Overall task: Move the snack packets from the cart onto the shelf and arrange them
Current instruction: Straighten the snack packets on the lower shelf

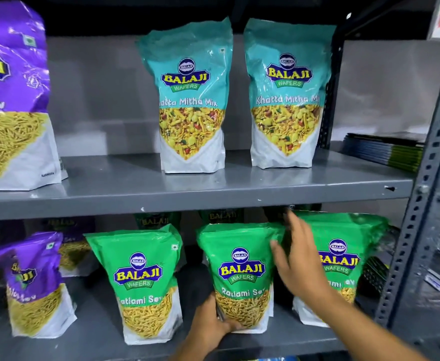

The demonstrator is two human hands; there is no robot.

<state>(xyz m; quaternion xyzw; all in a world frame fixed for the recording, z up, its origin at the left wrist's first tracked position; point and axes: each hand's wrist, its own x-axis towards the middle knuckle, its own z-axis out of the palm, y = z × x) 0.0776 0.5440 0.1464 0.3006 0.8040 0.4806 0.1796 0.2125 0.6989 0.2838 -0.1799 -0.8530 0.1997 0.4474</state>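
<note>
Standing on the lower shelf (161, 346), front row, the middle green packet (241, 277) is pinched at its base by your left hand (213, 324) to square it up. Your right hand (300, 259), fingers spread and empty, steadies its upper edge beside the right-hand packet (343, 259).

A flat stack of thin books or folders (385, 151) with blue and green spines lies at the upper shelf's right end. Farther right stands a grey perforated metal upright (421, 194).
</note>
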